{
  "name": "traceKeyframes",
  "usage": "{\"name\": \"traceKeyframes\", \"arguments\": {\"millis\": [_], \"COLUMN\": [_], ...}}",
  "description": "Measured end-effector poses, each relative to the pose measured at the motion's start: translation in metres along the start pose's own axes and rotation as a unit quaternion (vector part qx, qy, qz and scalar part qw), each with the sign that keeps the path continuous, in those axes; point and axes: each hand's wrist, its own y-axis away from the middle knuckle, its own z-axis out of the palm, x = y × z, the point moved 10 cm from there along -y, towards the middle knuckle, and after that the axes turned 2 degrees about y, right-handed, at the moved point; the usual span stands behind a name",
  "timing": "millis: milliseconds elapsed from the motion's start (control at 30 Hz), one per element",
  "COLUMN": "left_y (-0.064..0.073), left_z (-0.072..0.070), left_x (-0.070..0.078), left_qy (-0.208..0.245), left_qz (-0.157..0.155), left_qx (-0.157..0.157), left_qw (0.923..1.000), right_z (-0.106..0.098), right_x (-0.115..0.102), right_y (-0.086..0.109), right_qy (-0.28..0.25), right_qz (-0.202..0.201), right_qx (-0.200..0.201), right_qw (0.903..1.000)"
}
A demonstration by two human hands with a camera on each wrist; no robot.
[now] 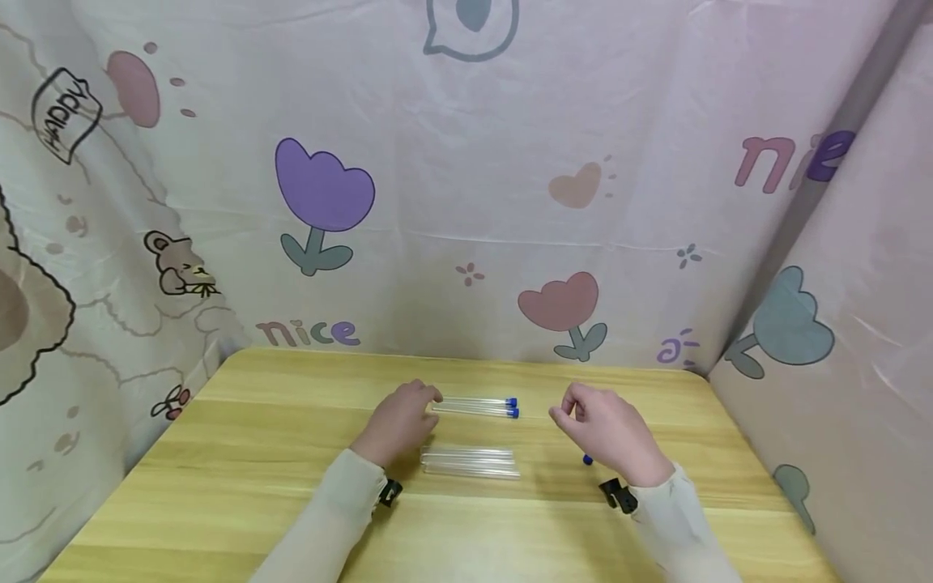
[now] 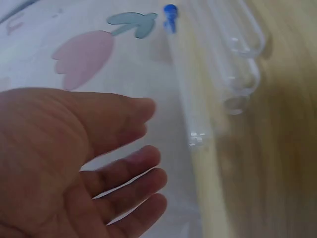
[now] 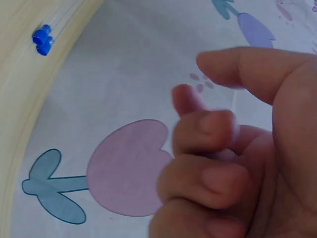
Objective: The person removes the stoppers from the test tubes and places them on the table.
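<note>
Two clear test tubes with blue caps [image 1: 477,408] lie side by side on the table, caps pointing right. My left hand [image 1: 399,423] is beside their uncapped ends; in the left wrist view its fingers [image 2: 131,168] are loosely bent, apart from the tubes and holding nothing. Closer to me lie several clear tubes without caps [image 1: 470,462], their rounded ends [image 2: 245,47] showing in the left wrist view. My right hand [image 1: 607,429] hovers on the right, fingers loosely curled around nothing. Partly behind it, a loose blue cap [image 1: 587,459] rests on the table.
The light wooden table [image 1: 291,486] is bordered at the back and both sides by a printed cloth [image 1: 466,186] with flowers and lettering. Each wrist wears a small black device [image 1: 618,495].
</note>
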Motion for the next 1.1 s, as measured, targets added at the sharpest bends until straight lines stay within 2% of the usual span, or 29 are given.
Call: {"name": "traceKeyframes", "arguments": {"millis": [100, 233, 433, 567, 700, 800, 867, 967, 1100], "left_y": [-0.004, -0.006, -0.009, -0.010, -0.010, -0.003, 0.002, 0.014, 0.030], "left_z": [0.016, 0.026, 0.028, 0.029, 0.024, 0.010, -0.006, -0.038, -0.080], "left_x": [-0.006, -0.009, -0.008, -0.009, -0.006, 0.002, 0.011, 0.030, 0.055], "left_qy": [-0.016, -0.049, -0.056, -0.052, -0.029, -0.012, -0.003, 0.000, -0.017], "left_qz": [0.005, 0.013, 0.013, 0.007, -0.002, -0.004, -0.001, 0.017, 0.065], "left_qx": [-0.033, -0.049, -0.047, -0.032, -0.009, 0.008, 0.023, 0.051, 0.092], "left_qw": [0.9993, 0.9975, 0.9972, 0.9981, 0.9995, 0.9999, 0.9997, 0.9986, 0.9935], "right_z": [0.002, 0.005, 0.010, 0.012, 0.013, 0.014, 0.012, 0.006, 0.000], "right_x": [-0.006, -0.014, -0.015, -0.012, -0.011, -0.016, -0.019, -0.025, -0.035], "right_y": [0.004, 0.006, 0.007, 0.007, 0.006, 0.005, 0.005, 0.007, 0.010], "right_qy": [-0.004, -0.007, 0.003, 0.012, 0.018, 0.012, 0.010, 0.006, -0.001], "right_qz": [-0.003, -0.012, -0.010, -0.007, -0.008, -0.021, -0.033, -0.053, -0.079], "right_qx": [-0.013, -0.024, -0.037, -0.035, -0.030, -0.011, 0.010, 0.046, 0.078], "right_qw": [0.9999, 0.9996, 0.9993, 0.9993, 0.9994, 0.9996, 0.9994, 0.9975, 0.9938]}}
